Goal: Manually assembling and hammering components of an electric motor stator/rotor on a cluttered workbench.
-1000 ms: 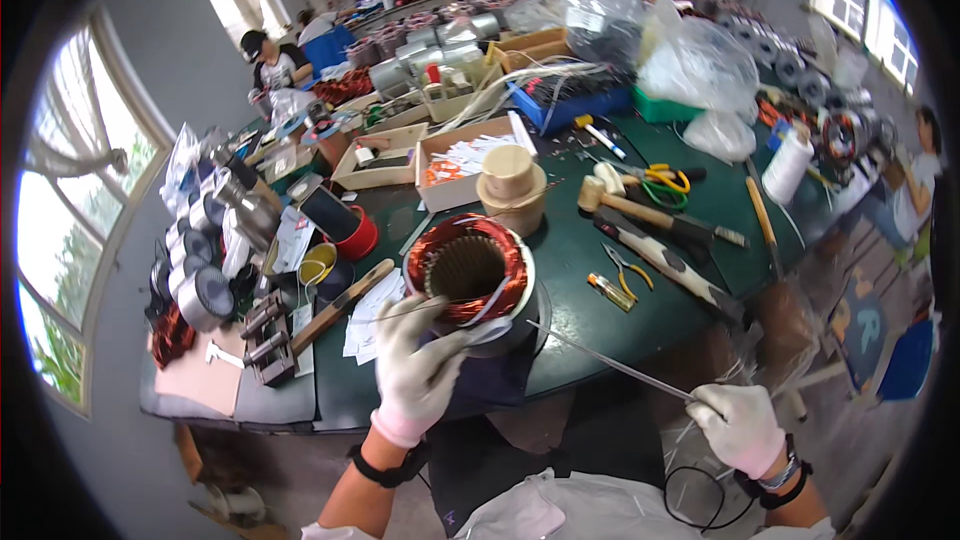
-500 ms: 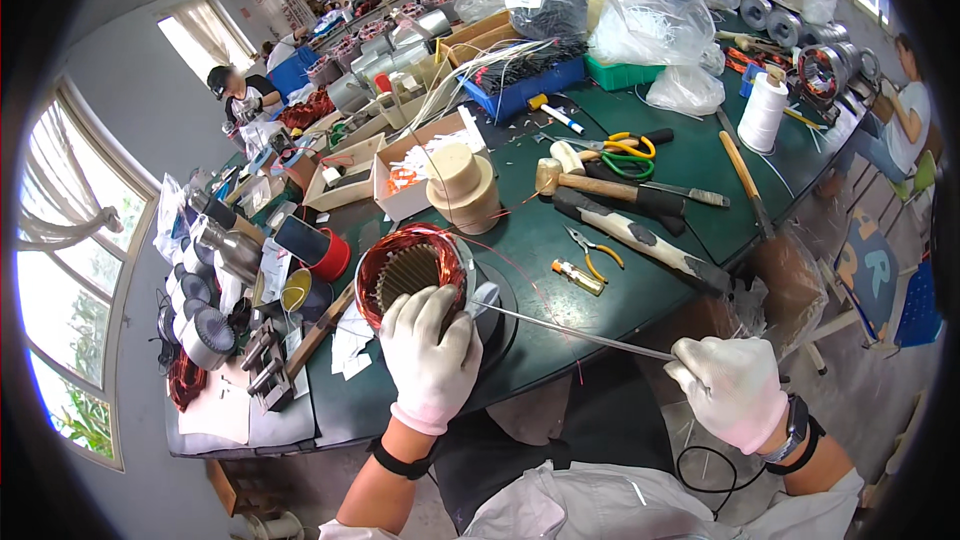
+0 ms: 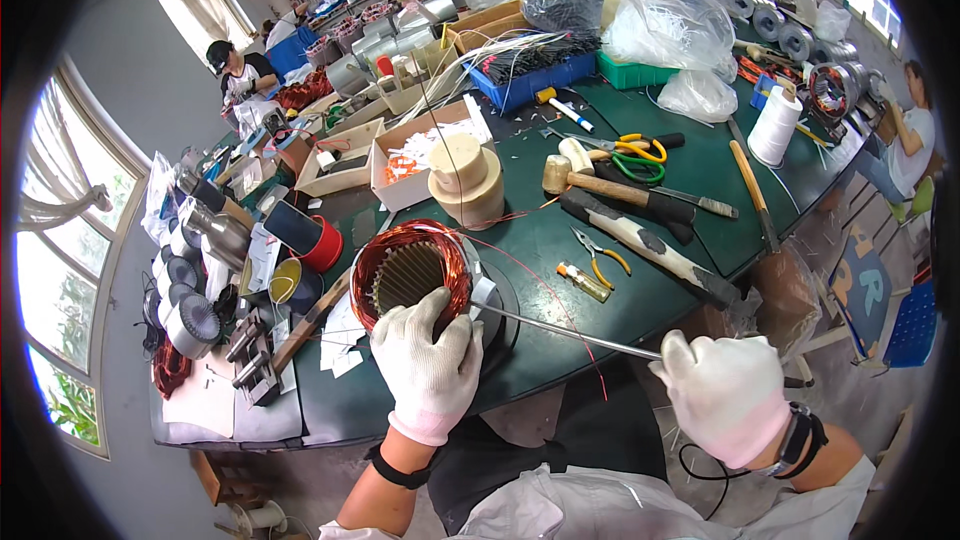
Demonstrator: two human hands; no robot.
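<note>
A motor stator (image 3: 408, 277) with red-brown copper windings and a ribbed metal bore faces up at the table's near side. My left hand (image 3: 426, 368), in a white glove, grips its near rim, fingers bent over the edge by the windings. My right hand (image 3: 728, 392), also gloved, is closed round the end of a thin metal rod (image 3: 570, 333). That rod runs left to the stator's right side, where its tip is hidden close to a small white piece. A fine red wire (image 3: 545, 285) trails from the windings across the tabletop.
Behind the stator stands a stepped cream block (image 3: 466, 185). To the right lie pliers (image 3: 603, 258), a small screwdriver (image 3: 583, 281), a mallet (image 3: 615, 188) and a dark, worn bar (image 3: 645, 245). A white thread spool (image 3: 775, 128) stands farther right. Boxes and tools crowd the left.
My left hand stays on the stator's near rim, its fingers slightly shifted. My right hand keeps hold of the rod and has moved a little left relative to the table. The view has shifted slightly.
</note>
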